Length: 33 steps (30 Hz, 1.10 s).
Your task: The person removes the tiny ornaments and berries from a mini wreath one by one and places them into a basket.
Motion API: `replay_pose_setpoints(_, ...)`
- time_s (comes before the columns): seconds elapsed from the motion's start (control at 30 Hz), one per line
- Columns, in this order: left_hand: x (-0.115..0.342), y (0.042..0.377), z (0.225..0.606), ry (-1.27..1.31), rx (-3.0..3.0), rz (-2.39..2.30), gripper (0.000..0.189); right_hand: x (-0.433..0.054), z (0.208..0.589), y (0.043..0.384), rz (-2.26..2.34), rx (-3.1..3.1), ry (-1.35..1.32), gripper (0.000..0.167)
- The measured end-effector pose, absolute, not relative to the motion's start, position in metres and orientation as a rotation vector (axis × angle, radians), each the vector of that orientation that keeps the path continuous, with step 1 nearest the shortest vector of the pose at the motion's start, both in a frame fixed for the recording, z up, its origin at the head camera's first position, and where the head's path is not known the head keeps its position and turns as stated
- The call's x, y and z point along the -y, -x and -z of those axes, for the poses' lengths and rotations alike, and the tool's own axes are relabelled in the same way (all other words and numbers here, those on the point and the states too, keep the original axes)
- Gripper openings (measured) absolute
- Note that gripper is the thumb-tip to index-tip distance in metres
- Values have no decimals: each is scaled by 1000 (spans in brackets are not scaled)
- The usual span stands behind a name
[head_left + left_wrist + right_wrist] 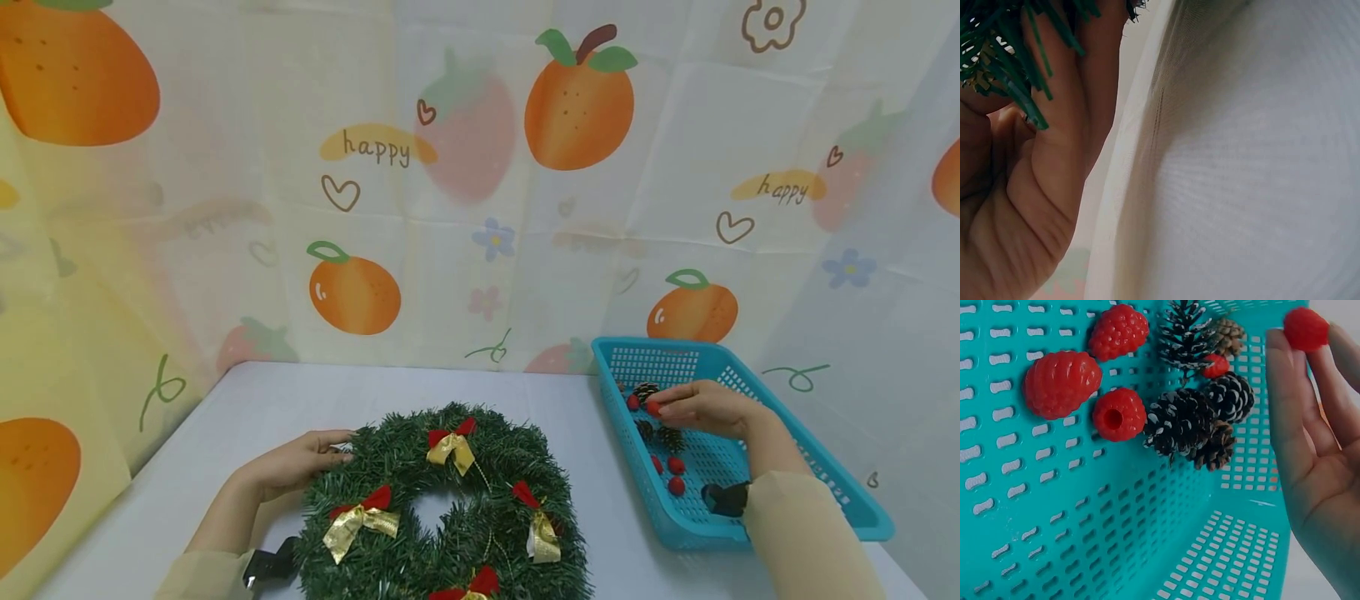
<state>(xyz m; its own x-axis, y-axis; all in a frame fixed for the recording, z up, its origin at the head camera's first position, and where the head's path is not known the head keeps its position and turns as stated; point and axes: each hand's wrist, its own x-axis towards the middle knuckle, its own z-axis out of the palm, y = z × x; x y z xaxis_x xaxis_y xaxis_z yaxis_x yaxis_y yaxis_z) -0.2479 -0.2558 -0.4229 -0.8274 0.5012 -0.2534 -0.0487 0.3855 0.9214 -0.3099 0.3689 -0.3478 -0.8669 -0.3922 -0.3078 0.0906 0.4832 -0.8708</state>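
Observation:
A green tinsel wreath (517,442) with red and gold bows (358,521) lies at the lower middle of the head view. My left hand (296,462) holds its upper left edge; in the left wrist view the fingers (1060,125) run in among the green needles, which hide the tips. Over the blue basket (855,507), my right hand (708,408) pinches an artificial raspberry (1305,329) between thumb and fingertips, lifted above the other pieces. Beneath it in the basket lie several more red raspberries (1062,384) and several pinecones (1180,422), some with white-tipped scales.
The basket stands at the right of the white table (300,387), its perforated walls rising around the pieces. A fruit-printed cloth (465,275) hangs behind the table. Dark wrist cameras (273,562) sit on both wrists.

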Motion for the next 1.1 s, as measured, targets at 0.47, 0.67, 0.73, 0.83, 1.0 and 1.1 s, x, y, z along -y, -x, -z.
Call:
replay_pose_setpoints(0.47, 255, 246, 422, -371, -2168, -1444, 76, -371, 349, 307, 1439, -2161, 258, 51)
replay_pose_setpoints(0.67, 256, 247, 423, -381, -2170, -1442, 76, -371, 346, 306, 1497, -2123, 255, 56)
replay_pose_setpoints(0.73, 257, 248, 424, -386, -2171, -1444, 76, -370, 345, 305, 1497, -2124, 255, 56)
replay_pose_setpoints(0.83, 258, 248, 424, -396, -2165, -1447, 75, -371, 345, 305, 1497, -2132, 247, 58)
replay_pose_setpoints(1.0, 257, 248, 424, -393, -2143, -1452, 75, -372, 345, 307, 1516, -2147, 202, 62)
replay_pose_setpoints(1.1, 255, 248, 422, -385, -2134, -1455, 75, -373, 345, 307, 1517, -2175, 161, 64)
